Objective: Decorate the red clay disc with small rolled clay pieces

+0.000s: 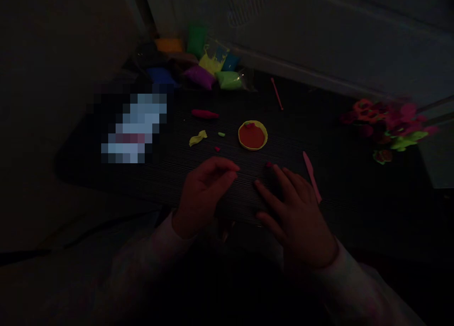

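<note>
The scene is very dark. My left hand (204,193) hovers over the dark table (336,212) with its fingers curled and pinched together; whatever they hold is too small to make out. My right hand (296,212) lies flat on the table, fingers stretched out, its fingertips next to a tiny red clay bit (269,164). A pink plastic modelling tool (312,176) lies just right of that hand. Beyond the hands sits a round yellow clay disc with a red centre (252,135).
A red clay roll (205,113), a yellow clay scrap (197,137) and small green and red bits lie left of the disc. Coloured clay bags (209,70) are piled at the back. A thin pink stick (277,94) and bright clay shapes (388,125) lie right.
</note>
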### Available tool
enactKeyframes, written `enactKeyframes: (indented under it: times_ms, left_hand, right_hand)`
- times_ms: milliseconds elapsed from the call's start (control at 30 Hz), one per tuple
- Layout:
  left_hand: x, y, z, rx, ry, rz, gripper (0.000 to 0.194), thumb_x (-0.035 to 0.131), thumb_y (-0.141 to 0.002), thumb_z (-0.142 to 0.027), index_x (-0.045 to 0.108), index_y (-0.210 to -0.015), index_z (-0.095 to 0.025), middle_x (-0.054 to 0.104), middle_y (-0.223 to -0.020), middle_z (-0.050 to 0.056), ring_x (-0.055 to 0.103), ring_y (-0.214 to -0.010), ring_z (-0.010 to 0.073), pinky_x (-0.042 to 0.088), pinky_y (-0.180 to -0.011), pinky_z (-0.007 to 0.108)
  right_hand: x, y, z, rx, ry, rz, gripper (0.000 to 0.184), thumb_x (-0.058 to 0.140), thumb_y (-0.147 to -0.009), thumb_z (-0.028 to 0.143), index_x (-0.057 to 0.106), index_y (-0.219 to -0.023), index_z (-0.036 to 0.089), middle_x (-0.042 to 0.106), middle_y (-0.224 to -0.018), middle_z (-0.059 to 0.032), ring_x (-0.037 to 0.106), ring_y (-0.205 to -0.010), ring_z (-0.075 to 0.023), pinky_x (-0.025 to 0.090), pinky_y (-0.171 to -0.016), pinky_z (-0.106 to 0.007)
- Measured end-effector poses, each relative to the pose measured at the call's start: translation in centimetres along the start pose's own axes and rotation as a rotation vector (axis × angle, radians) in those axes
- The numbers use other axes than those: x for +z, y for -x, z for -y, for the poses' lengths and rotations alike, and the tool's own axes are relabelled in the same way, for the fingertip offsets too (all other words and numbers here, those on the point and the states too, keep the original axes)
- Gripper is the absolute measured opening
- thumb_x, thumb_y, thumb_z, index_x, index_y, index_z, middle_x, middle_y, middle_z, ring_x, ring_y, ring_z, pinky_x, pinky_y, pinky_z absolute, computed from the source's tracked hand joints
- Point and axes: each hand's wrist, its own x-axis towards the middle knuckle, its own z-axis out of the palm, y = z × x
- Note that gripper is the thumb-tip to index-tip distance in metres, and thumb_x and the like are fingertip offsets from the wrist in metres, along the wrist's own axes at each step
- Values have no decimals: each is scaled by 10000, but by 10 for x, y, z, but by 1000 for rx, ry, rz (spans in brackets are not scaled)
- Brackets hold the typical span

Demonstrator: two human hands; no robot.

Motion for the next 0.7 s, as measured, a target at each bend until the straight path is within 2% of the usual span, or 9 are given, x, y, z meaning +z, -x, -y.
enactKeyframes:
  times_ms: [200,700]
  left_hand:
    - [0,1,0,-1,22,6,97,583,-718,-140,620,-741,-227,624,-716,-61,572,-677,81,446,-621,171]
    - [1,0,1,16,34,-3,88,584,-714,-152,620,-745,-226,627,-732,-50,574,-693,95,450,-634,194]
  right_hand:
    - [0,1,1,-1,6,-6,478,425,-781,474,436,-1214,273,274,-1363,-120,281,-1201,-306,273,-933,-485]
    - [0,7,1,-6,57,1,479,419,-777,493,452,-1204,279,329,-1336,-121,294,-1195,-301,271,-936,-473]
